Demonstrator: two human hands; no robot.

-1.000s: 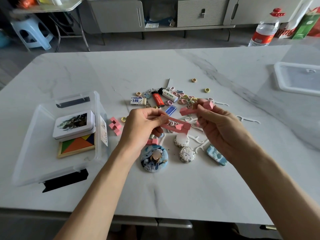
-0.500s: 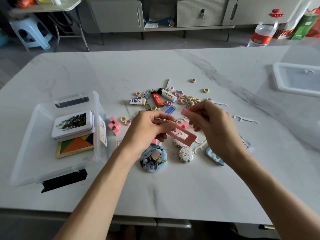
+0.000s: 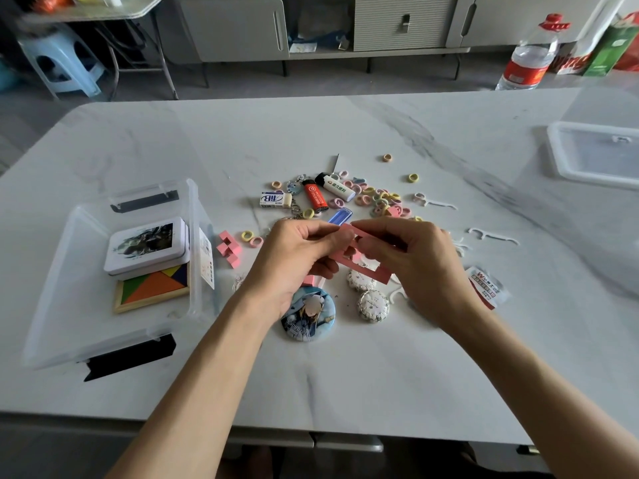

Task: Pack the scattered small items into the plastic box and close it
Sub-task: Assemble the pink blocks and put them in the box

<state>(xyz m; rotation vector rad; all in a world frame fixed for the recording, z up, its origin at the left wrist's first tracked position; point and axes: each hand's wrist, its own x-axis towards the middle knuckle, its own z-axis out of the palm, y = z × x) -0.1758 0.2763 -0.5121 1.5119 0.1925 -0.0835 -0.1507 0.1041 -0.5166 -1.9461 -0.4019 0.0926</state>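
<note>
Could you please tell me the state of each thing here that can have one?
Clear plastic box: open, lid off.
Clear plastic lid: off, lying at far right.
White metal tin: closed, inside the box.
Pink rectangular frame: held by left hand and right hand.
Plastic water bottle: upright, red cap on.

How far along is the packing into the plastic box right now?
Done: a tin and a tangram puzzle lie in the open plastic box. In hand: the left hand and right hand grip a pink frame together. Left: lighters, hair ties, floss picks, the badge, then the clear lid.
</note>
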